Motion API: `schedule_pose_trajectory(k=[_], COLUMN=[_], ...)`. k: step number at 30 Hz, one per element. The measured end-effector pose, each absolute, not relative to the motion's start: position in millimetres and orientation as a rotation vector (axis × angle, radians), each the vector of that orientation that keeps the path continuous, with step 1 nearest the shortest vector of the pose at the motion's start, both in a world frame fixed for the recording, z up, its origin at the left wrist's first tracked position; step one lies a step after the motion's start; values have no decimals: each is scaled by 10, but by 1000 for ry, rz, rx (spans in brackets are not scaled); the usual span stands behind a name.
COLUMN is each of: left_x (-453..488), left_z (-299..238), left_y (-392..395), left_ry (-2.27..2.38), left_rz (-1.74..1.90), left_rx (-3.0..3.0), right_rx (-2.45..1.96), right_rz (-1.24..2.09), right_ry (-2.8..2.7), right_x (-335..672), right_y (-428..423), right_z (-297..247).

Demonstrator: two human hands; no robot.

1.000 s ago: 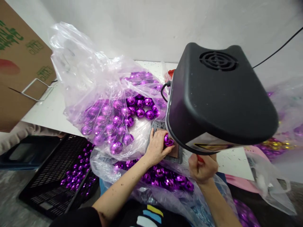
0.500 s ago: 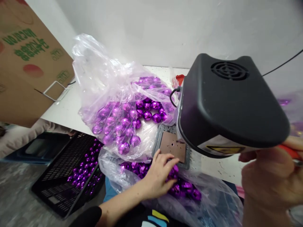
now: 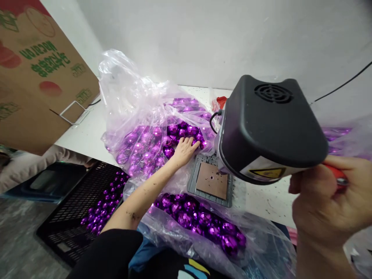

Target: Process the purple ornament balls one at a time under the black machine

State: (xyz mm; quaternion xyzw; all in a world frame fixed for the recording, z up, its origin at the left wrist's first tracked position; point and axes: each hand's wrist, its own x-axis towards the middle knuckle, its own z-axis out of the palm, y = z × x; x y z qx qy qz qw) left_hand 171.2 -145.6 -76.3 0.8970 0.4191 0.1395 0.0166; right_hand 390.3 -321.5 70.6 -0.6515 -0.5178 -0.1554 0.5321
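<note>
My left hand (image 3: pixel 185 151) reaches over the shiny purple faceted balls (image 3: pixel 173 129) in the mouth of the far clear plastic bag (image 3: pixel 128 97). Its fingers are slightly spread and touch the balls; their tips are partly hidden. My right hand (image 3: pixel 328 197) is wrapped round a red handle (image 3: pixel 335 174) beside a black machine (image 3: pixel 276 128) with a round vent and a yellow warning label. Below the machine's left edge lies a brown plate (image 3: pixel 210 184) with a small hole, on a grey base (image 3: pixel 228 199). More purple balls (image 3: pixel 186 219) fill the near plastic bag (image 3: pixel 261 236).
A black crate (image 3: pixel 66 217) with smaller purple balls stands low on the left. A cardboard box (image 3: pixel 49 89) leans at the upper left by a white wire stand (image 3: pixel 74 112). Someone's trousered leg (image 3: pixel 35 166) shows beneath it. More bagged purple items (image 3: pixel 337 135) lie at right.
My left hand has moved from the near bag, where it was at a purple ball, up to the balls in the far bag. The right hand still grips the handle.
</note>
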Motion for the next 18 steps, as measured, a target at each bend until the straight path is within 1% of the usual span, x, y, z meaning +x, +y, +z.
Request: schedule_pose_trajectory(k=[2, 4, 6, 7, 10, 12, 15, 18], left_x=[1678, 1635, 1589, 1569, 1546, 1572, 1658, 1757], left_z=[-706, -609, -513, -479, -459, -506, -614, -724], left_y=[-1468, -1577, -1778, -1902, -2269, -2438, -2538, -2547], left_ry=[1341, 1349, 1227, 1114, 811, 734, 781, 899], left_rz=[449, 631, 829, 860, 706, 626, 653, 697], left_rx=[2704, 2490, 2116, 1883, 1179, 901, 852, 1038], right_rx=[-1540, -1543, -1548, -1550, -1575, -1576, -1579, -1594], right_rz=[-310, -250, -234, -236, -243, -269, -282, -241], right_ry=[-1194, -1167, -1173, -1184, -1206, -1197, -1210, -1231], right_x=[3898, 3904, 3919, 3928, 3956, 3968, 3973, 3972], right_y=[-3196, -3180, -3163, -3152, -3099, -3058, -3018, -3011], right_z=[702, 702, 715, 727, 763, 776, 787, 803])
